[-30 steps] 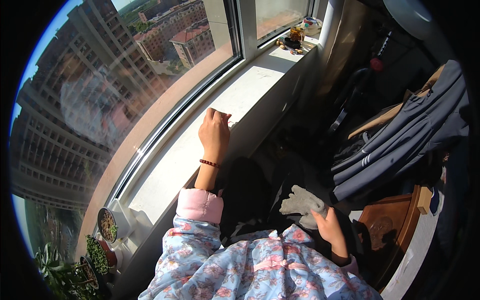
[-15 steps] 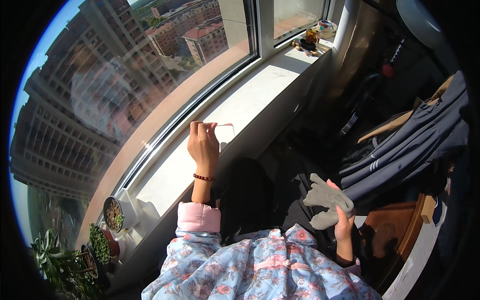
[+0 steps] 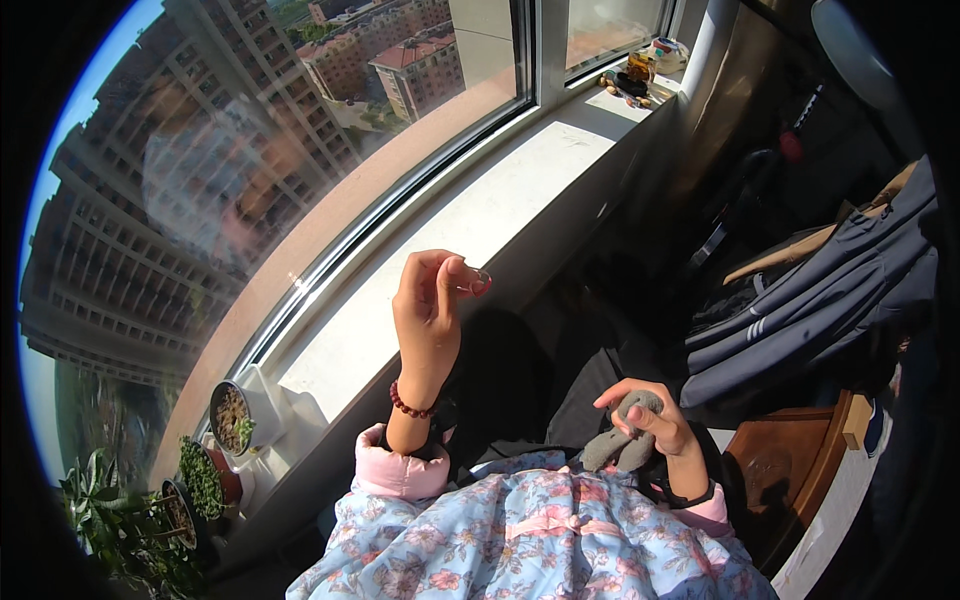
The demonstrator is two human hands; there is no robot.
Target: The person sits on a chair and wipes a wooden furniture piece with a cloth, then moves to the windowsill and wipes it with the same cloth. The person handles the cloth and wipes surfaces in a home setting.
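In front of the windowsill I hold up my left hand [image 3: 428, 312], its thumb and fingers pinched on a small, thin-rimmed pair of eyeglasses [image 3: 479, 283] with a reddish tint; most of it is hidden by the fingers. A dark red bead bracelet [image 3: 410, 404] circles that wrist. Lower on the right, my right hand [image 3: 668, 425] is closed round a bunched grey cloth [image 3: 618, 450], which hangs out below the fingers over my lap. The two hands are apart.
The white windowsill [image 3: 480, 212] runs diagonally under the window, with small items [image 3: 632, 85] at its far end. Potted plants [image 3: 232, 420] stand at the lower left. Grey clothing [image 3: 790, 320] and a brown wooden piece [image 3: 785, 465] are on the right.
My left hand has turned and shifted slightly right, turning the eyeglasses. My right hand has drawn left, and the spread cloth is now bunched in its fingers.
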